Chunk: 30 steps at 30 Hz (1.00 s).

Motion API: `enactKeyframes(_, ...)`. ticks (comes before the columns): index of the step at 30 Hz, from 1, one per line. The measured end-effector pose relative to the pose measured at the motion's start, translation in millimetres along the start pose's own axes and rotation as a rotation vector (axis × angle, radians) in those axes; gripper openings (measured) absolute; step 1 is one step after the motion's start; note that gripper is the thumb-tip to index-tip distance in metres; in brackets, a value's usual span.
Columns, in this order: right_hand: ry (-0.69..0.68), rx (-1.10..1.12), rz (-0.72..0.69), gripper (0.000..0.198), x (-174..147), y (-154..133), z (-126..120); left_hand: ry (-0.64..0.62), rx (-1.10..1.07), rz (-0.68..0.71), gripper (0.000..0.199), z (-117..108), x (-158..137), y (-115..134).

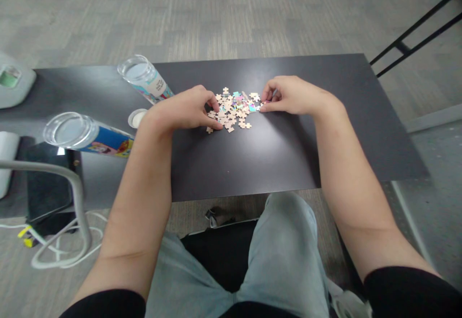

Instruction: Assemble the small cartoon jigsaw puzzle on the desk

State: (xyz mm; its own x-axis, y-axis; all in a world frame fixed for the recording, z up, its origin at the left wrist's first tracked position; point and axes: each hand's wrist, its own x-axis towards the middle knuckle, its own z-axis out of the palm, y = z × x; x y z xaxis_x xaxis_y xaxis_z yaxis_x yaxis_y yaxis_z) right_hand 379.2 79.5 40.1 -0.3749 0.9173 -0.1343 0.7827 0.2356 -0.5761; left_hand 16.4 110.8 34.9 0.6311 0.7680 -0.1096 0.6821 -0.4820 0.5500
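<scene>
A loose heap of small jigsaw puzzle pieces lies on the dark table, most with the plain tan side up and some with coloured faces. My left hand rests against the heap's left edge, thumb and fingers apart around its outer pieces. On the opposite side, my right hand has its fingers curled and thumb drawn in at the right edge, around a pinkish puzzle piece. The fingertips partly hide that piece.
Two clear-topped canisters, one teal and one blue, stand left of my left arm. A round white lid lies between them. Further left are a black tablet-like device, a grey curved tube and a white appliance.
</scene>
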Motion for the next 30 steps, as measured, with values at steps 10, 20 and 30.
enactKeyframes(10, -0.034, 0.078, -0.040, 0.056, 2.9, -6.0, 9.0, 0.105, -0.054, -0.025, 0.030, 14.3, 11.9, 10.5)
enactKeyframes(20, 0.027, -0.013, -0.062, 0.032, 9.5, -4.2, 12.7, 0.280, -0.050, 0.025, 0.037, 24.1, 18.1, 15.4)
enactKeyframes(30, 0.153, -0.052, -0.186, 0.087, 22.4, 27.2, 34.0, 0.115, 0.039, 0.020, 0.153, 14.4, 2.7, -9.4)
